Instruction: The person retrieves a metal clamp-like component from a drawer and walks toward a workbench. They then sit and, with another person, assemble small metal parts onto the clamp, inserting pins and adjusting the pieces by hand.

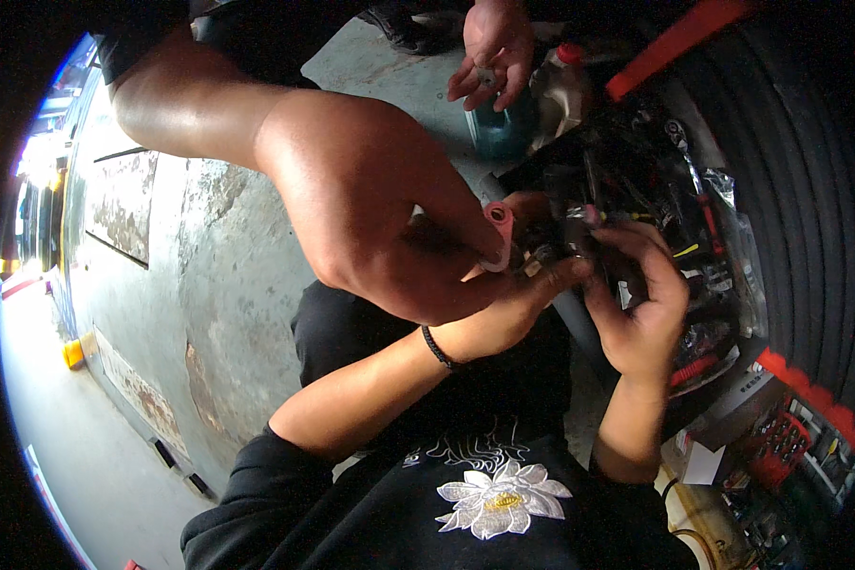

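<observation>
My left hand [494, 323], a black braided bracelet at its wrist, reaches in from below, partly covered by a co-worker's hand [351, 190]. My right hand [644, 290] comes from the lower right with fingers bent. Both of my hands are closed around a small dark part with a shiny metal end [578, 228]; shadow hides its exact kind. Close beside it, the co-worker's hand pinches a pinkish-red flat piece with a round hole [500, 220]. At the top, another hand [497, 47] lies palm up, with a small metal washer-like piece [485, 76] on its fingers.
Under the palm-up hand stands a teal container [502, 133], beside a pale bottle with a red cap [556, 100]. A dark tray of jumbled tools, including a ratchet wrench [679, 142], lies to the right. Black ridged panels [788, 161] rise beyond it. A red-edged toolbox [779, 446] is at lower right.
</observation>
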`<state>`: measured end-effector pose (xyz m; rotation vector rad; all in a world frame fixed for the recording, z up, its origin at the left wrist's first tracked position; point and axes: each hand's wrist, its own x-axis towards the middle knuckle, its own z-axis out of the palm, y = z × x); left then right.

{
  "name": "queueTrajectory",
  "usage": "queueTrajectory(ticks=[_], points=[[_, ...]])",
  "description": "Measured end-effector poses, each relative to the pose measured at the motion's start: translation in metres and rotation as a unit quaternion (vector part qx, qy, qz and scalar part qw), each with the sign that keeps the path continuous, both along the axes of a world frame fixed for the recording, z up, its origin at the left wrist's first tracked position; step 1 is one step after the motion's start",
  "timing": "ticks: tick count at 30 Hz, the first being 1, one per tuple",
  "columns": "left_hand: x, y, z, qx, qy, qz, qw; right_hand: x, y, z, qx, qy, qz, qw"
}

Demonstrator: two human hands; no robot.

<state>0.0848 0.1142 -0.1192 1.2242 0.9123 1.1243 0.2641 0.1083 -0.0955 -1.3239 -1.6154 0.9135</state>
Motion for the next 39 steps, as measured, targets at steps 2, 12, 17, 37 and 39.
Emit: queueTrajectory(ticks=[2, 12, 17, 37, 39], points=[[0.000, -0.001, -0.001, -0.036, 0.025, 0.005, 0.999, 0.000, 0.002, -0.002, 0.012, 0.014, 0.010, 1.000], [-0.007, 0.001, 0.003, -0.062, -0.005, -0.034, 0.997, 0.006, -0.001, 0.005, -0.123, 0.204, 0.071, 0.969], [-0.006, 0.000, 0.004, -0.050, -0.015, -0.038, 0.998, 0.014, 0.007, 0.007, -0.111, 0.190, 0.112, 0.969], [0.008, -0.006, -0.001, -0.142, -0.108, -0.001, 0.984, 0.010, 0.007, 0.014, -0.110, 0.036, 0.082, 0.990], [0.008, -0.006, -0.001, -0.137, -0.115, -0.009, 0.984, 0.009, 0.008, 0.012, -0.106, 0.069, 0.056, 0.990]])
